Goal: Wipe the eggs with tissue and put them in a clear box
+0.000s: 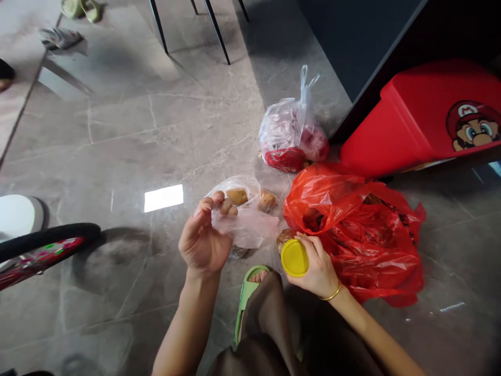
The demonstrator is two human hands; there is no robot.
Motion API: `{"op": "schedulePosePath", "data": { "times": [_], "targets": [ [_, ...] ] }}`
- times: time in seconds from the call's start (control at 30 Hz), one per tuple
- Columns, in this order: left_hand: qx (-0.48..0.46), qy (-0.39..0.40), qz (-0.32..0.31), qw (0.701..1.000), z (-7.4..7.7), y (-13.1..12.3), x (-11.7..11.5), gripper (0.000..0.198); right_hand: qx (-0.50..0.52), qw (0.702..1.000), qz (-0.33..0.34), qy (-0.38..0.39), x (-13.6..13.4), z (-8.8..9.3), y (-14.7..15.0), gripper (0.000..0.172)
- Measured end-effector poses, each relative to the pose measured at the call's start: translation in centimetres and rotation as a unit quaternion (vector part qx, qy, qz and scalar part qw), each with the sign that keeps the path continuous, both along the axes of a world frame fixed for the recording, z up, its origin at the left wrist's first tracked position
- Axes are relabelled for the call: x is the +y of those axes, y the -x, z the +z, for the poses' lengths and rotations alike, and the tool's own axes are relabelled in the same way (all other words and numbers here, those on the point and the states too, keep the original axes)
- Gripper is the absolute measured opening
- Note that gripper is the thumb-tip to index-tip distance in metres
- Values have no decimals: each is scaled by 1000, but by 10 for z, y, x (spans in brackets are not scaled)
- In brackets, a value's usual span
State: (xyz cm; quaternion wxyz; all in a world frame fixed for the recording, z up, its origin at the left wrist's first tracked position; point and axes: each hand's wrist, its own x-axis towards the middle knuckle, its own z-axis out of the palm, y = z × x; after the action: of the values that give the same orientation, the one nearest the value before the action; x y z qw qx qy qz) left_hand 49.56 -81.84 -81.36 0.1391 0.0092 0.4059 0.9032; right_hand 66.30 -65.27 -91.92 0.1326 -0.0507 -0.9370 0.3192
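My left hand (205, 237) is raised palm-up with its fingers curled at the edge of a thin, translucent pinkish plastic bag (250, 227), which spreads out to the right. In my right hand (319, 266) is a container with a round yellow lid (295, 257), the lid facing up; most of its side is hidden. Beyond my left fingertips, a potato-like brown item (237, 197) shows in a clear bag on the floor, with another wrapped brown item (266, 200) beside it. Close to my right hand lies a large crumpled red plastic bag (376, 230), its contents mostly hidden.
A tied clear bag with red things inside (293, 136) stands farther off. To the right is a red bin (410, 115) with a cartoon face. A bicycle wheel (50, 237) juts in from the left. Thin dark chair legs (217, 31) stand at the back. My foot wears a green slipper (246, 295).
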Motion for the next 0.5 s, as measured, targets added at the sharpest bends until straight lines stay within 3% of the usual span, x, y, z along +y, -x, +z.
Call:
{"op": "schedulePosePath", "data": {
  "times": [0.2, 0.5],
  "targets": [
    [-30, -10, -14, 999, 6, -3, 0, 20, -11, 999, 23, 21, -2, -22, 3, 75],
    [-64, -64, -10, 996, 21, -4, 11, 22, -25, 999, 0, 24, 1, -35, 3, 71]
  ]
}}
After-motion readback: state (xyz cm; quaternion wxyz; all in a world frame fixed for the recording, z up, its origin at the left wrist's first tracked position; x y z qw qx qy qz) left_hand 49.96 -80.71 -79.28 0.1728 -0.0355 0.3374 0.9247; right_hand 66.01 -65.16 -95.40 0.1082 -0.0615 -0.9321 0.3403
